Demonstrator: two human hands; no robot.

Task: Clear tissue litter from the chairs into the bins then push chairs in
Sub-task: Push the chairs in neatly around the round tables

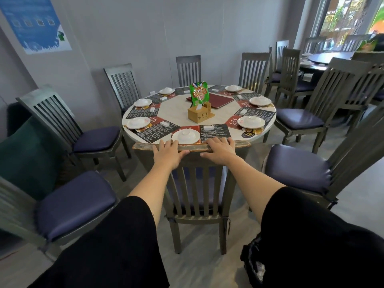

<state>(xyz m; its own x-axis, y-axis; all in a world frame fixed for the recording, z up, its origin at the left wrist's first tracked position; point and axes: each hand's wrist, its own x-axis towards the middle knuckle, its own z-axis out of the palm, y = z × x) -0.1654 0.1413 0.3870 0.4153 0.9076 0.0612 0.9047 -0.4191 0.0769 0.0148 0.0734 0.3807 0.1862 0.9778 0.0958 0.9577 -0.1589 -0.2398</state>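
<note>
Two hands are laid on the top rail of the chair (199,183) directly in front: the left hand (168,155) toward the rail's left end, the right hand (220,149) toward its right, fingers (221,140) draped over the far edge and thumbs tucked on the near side. Both are closed on the rail, holding nothing else. The rail's long axis runs left to right, square to the line of push, and the round table (176,110) lies straight ahead of the grip, its near rim just beyond the fingertips. Neither hand is markedly nearer; the hold is even, so a straight shove should be possible without the chair slewing.

The chair is of grey painted wood with vertical slats, the rail worn to bare brown at its edge; a padded blue-violet cushion can be made out through the slats. It is judged to be nearly home already, the rail almost meeting the table rim, so little travel remains.

To the left of the grip and to its right, two further chairs (74,202) (297,167) stand pulled out and angled, their smooth, faintly glossy cushions bare of tissue as far as can be seen. Below the right forearm, a dark bin (252,262) with a crinkled liner is partly hidden by the sleeve.
</note>
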